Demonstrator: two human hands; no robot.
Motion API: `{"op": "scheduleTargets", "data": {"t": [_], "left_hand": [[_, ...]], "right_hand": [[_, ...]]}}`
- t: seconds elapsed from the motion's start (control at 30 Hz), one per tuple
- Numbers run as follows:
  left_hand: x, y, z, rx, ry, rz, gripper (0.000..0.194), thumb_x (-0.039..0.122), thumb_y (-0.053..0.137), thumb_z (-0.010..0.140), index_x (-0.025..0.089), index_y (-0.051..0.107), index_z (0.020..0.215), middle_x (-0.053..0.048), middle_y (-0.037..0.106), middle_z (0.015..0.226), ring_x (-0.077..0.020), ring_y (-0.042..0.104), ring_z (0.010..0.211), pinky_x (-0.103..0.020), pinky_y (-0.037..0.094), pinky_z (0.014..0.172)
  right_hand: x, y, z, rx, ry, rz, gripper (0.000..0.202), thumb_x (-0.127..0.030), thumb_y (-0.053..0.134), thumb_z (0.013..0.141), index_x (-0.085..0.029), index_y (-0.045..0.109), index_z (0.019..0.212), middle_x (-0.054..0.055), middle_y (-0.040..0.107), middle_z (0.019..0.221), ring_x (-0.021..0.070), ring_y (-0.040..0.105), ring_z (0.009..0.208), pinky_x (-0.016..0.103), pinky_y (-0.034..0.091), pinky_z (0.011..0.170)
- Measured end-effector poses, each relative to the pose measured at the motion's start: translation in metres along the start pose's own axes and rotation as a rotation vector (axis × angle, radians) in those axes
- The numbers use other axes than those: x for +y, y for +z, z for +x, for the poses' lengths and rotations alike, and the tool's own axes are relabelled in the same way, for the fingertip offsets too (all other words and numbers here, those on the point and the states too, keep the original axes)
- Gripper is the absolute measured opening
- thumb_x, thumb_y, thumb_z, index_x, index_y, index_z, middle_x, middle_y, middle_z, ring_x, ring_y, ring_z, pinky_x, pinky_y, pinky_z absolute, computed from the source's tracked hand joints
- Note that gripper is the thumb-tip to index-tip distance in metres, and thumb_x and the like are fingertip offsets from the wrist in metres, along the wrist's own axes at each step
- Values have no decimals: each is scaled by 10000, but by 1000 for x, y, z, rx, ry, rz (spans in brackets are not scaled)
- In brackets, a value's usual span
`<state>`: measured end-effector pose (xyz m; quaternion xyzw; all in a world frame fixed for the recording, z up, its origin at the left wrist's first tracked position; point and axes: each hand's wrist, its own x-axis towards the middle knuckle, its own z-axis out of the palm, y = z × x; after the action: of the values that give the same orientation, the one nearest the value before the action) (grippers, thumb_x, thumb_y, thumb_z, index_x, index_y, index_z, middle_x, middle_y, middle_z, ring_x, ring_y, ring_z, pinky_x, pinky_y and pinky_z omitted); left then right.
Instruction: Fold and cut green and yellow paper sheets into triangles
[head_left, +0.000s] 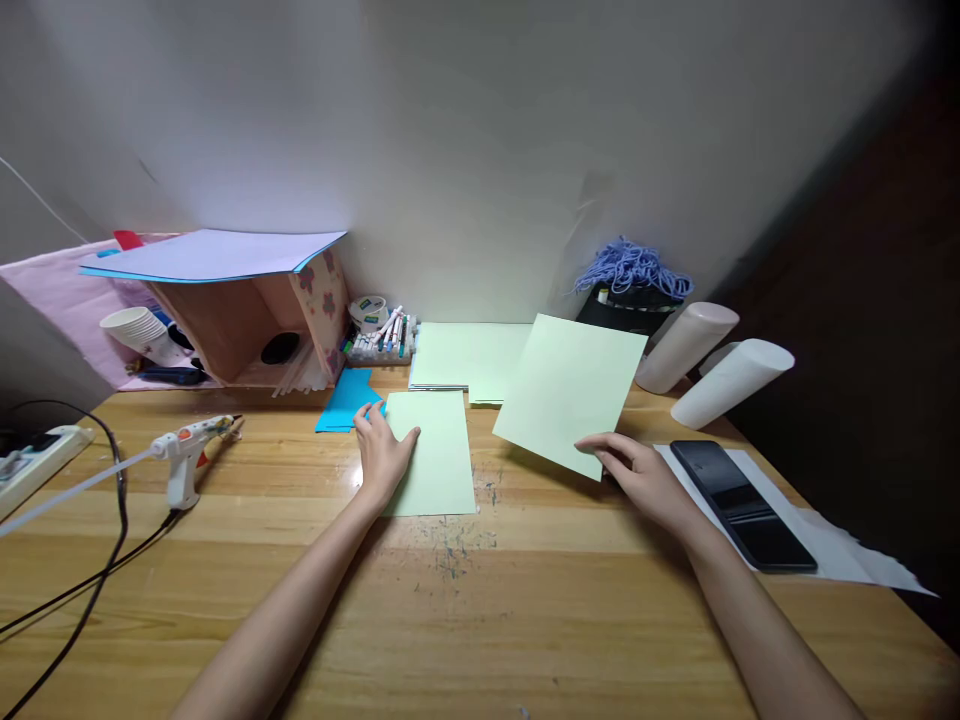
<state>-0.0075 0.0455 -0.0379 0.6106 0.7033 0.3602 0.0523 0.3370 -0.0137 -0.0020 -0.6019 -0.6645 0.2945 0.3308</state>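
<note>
With the middle of the view serving as the clock's centre, two bare hands are resting well apart over a wooden table (570,620). At 8 o'clock, the left hand (384,455) is lying on the left side of a flat sheet (442,455) of pale green paper, thumb spread away from the fingers. The flat sheet is occupying 7 o'clock. At 4 o'clock, the right hand (634,470) is pinching the near right corner of a raised sheet (566,390), also pale green, between thumb and fingers; it is tilting above the table, between 3 and 4 o'clock. At the centre, a green stack (480,350) is lying near the wall.

Blue paper (341,405) is lying just below 9 o'clock, beside the left hand. Between 9 and 10, markers (386,335) are sitting beside a box (324,300). A glue gun (184,470) is resting between 8 and 9. Yarn (630,268) is spilling out at 2, white rolls (735,380) are standing at 3, and a phone (739,505) is lying near 4 on white paper (847,550).
</note>
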Motion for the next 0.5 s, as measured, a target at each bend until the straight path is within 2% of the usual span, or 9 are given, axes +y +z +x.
{"op": "scheduleTargets", "data": {"t": [0.1,0.23,0.3,0.4,0.5], "left_hand": [[0,1,0,18,-23,-117,636,303,654,685,142,335,1212,-168,353,1218,-318,346,1209,-449,386,938],[1,0,2,-65,-82,-366,528,237,577,757,202,324,1220,-114,546,1080,-259,547,1023,-417,462,839],[1,-3,5,-97,-89,-456,488,225,546,781,219,331,1219,-90,592,1032,-238,588,961,-395,481,805],[3,-9,9,-49,-73,-498,429,254,525,801,217,365,1197,-93,577,1096,-232,568,1011,-380,473,828],[8,-11,9,-9,-43,-588,420,298,481,834,196,340,1216,-113,534,1166,-220,534,1068,-363,452,869]], "right_hand": [[-4,11,-1,-82,33,140,259,-380,461,824,-193,619,906,67,644,939,217,586,827,346,456,743],[-14,29,-6,-248,-9,246,233,-361,481,820,-183,622,871,66,642,923,220,572,920,353,428,839],[-21,35,-10,-316,-19,256,224,-342,461,833,-189,621,873,62,641,934,215,567,939,358,415,863],[-29,40,-15,-376,-15,245,221,-326,441,840,-201,618,880,56,641,934,213,568,940,370,412,869],[-31,41,-16,-373,-13,243,227,-334,443,833,-199,618,884,57,642,929,218,571,932,374,415,864]]}}
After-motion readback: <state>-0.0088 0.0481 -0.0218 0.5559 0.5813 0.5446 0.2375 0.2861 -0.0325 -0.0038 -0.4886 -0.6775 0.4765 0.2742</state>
